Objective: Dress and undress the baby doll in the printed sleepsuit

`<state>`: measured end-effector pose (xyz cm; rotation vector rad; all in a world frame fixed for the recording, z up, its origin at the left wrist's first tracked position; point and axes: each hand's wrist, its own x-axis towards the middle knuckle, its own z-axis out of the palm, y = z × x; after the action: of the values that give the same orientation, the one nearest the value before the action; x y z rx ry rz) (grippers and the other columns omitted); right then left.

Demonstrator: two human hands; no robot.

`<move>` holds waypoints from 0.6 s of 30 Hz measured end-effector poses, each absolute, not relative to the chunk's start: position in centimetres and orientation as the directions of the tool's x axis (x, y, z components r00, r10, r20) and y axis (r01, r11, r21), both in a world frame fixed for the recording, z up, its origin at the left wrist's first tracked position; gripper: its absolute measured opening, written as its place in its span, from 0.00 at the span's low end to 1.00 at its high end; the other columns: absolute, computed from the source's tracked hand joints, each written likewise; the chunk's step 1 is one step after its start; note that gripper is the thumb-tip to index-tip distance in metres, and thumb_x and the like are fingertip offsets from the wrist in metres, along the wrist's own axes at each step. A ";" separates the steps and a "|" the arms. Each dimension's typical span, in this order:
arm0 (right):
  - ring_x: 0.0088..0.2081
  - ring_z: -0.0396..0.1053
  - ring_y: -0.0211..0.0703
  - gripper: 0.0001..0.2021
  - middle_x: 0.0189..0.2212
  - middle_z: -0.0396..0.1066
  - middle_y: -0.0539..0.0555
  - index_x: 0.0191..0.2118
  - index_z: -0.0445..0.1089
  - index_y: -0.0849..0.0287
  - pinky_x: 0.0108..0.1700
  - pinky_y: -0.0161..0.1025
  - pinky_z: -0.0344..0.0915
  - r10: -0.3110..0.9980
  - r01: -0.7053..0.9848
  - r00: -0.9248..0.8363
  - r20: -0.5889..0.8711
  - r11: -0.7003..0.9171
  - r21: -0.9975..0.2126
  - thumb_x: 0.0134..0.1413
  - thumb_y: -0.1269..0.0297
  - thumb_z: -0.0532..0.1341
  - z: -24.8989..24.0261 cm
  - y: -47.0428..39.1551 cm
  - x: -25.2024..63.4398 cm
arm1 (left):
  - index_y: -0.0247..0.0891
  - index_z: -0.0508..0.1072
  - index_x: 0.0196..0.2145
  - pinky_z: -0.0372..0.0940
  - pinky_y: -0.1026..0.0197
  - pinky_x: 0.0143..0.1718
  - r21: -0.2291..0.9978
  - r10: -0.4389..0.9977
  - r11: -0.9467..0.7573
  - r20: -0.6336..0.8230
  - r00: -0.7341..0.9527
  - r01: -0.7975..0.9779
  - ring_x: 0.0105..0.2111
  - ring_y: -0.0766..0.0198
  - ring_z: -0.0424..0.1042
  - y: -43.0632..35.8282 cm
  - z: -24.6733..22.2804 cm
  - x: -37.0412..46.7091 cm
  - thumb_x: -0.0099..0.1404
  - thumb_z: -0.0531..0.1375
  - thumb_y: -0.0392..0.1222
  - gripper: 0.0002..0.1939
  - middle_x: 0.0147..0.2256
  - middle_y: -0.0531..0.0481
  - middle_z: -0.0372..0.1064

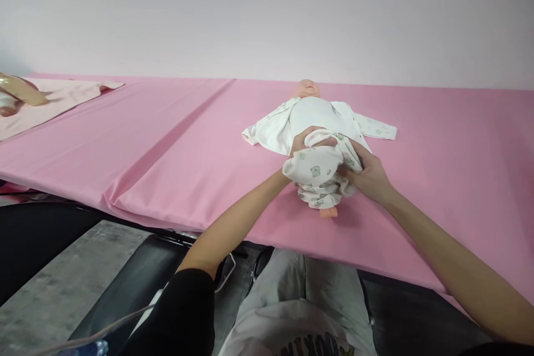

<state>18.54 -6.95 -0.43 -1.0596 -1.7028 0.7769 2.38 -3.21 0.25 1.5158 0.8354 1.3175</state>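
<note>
A baby doll (307,89) lies on its back on the pink-covered table, its head toward the wall. It wears a white long-sleeved top (323,114), with both sleeves spread out sideways. Over the doll's legs are bunched white baby pants (319,169) with small green prints; a doll foot (329,212) pokes out at the near end. My left hand (304,139) is closed on the pants from the left, its fingers partly hidden by the cloth. From the right, my right hand (367,172) grips the same cloth, with its thumb on top.
A pink sheet (187,139) covers the table, with a raised fold left of the doll. At the far left, a pale cloth (75,100) bears a partly visible doll-like figure (25,90). A white wall (267,16) stands behind; a black chair (142,267) is below the near edge.
</note>
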 end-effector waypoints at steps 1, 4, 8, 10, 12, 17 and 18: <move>0.54 0.64 0.53 0.26 0.51 0.68 0.51 0.54 0.66 0.52 0.55 0.50 0.63 0.904 0.301 -0.172 0.391 0.426 -0.853 0.45 0.65 0.63 -0.5 -6.8 18.7 | 0.37 0.69 0.35 0.66 0.59 0.37 0.935 0.911 -0.335 0.354 0.212 -0.120 0.35 0.62 0.70 -3.1 0.1 2.3 0.54 0.64 0.48 0.15 0.33 0.49 0.70; 0.52 0.66 0.51 0.25 0.50 0.69 0.49 0.52 0.68 0.52 0.53 0.49 0.65 0.898 0.315 -0.160 0.409 0.439 -0.841 0.45 0.71 0.58 -0.6 -6.6 19.0 | 0.36 0.70 0.34 0.65 0.60 0.39 0.929 0.901 -0.332 0.363 0.237 -0.160 0.37 0.63 0.69 -2.7 -0.2 2.2 0.50 0.67 0.49 0.17 0.34 0.50 0.70; 0.51 0.66 0.51 0.27 0.49 0.70 0.49 0.54 0.66 0.51 0.52 0.50 0.66 0.883 0.425 -0.171 0.437 0.466 -0.776 0.46 0.73 0.53 -0.7 -6.8 19.0 | 0.35 0.71 0.36 0.64 0.61 0.42 0.925 0.892 -0.361 0.380 0.243 -0.120 0.39 0.63 0.70 -2.4 -0.5 2.3 0.51 0.67 0.49 0.18 0.36 0.49 0.71; 0.52 0.66 0.53 0.28 0.51 0.68 0.50 0.56 0.64 0.50 0.52 0.51 0.66 0.871 0.513 -0.176 0.459 0.479 -0.712 0.46 0.72 0.53 -0.8 -6.9 19.0 | 0.35 0.71 0.36 0.63 0.60 0.43 0.922 0.886 -0.376 0.387 0.256 -0.091 0.40 0.63 0.70 -2.5 -0.5 2.3 0.51 0.66 0.49 0.18 0.37 0.49 0.71; 0.55 0.63 0.57 0.29 0.55 0.65 0.52 0.58 0.62 0.51 0.53 0.53 0.63 0.863 0.584 -0.150 0.482 0.471 -0.661 0.46 0.71 0.55 -1.1 -6.9 19.1 | 0.35 0.71 0.38 0.63 0.60 0.44 0.920 0.877 -0.386 0.389 0.282 -0.070 0.41 0.62 0.70 -2.5 -0.4 2.2 0.52 0.66 0.49 0.19 0.38 0.48 0.71; 0.51 0.65 0.60 0.26 0.51 0.68 0.56 0.55 0.64 0.54 0.52 0.56 0.63 0.905 0.531 -0.032 0.425 0.376 -0.760 0.47 0.65 0.58 -2.0 -6.1 19.4 | 0.40 0.69 0.48 0.58 0.55 0.55 0.876 0.771 -0.481 0.413 0.485 0.019 0.55 0.54 0.62 -2.3 -0.1 1.2 0.49 0.68 0.48 0.28 0.54 0.45 0.64; 0.48 0.67 0.58 0.25 0.47 0.70 0.56 0.54 0.65 0.55 0.49 0.55 0.66 0.917 0.476 -0.014 0.399 0.357 -0.804 0.47 0.65 0.57 -2.3 -5.9 19.4 | 0.42 0.68 0.50 0.54 0.54 0.58 0.858 0.750 -0.509 0.409 0.520 0.059 0.59 0.53 0.58 -2.2 -0.1 1.1 0.48 0.69 0.48 0.31 0.57 0.45 0.60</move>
<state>19.42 -5.90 -2.28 -1.2655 -1.6463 0.5676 1.08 -2.23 -0.15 1.9174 0.6629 1.0347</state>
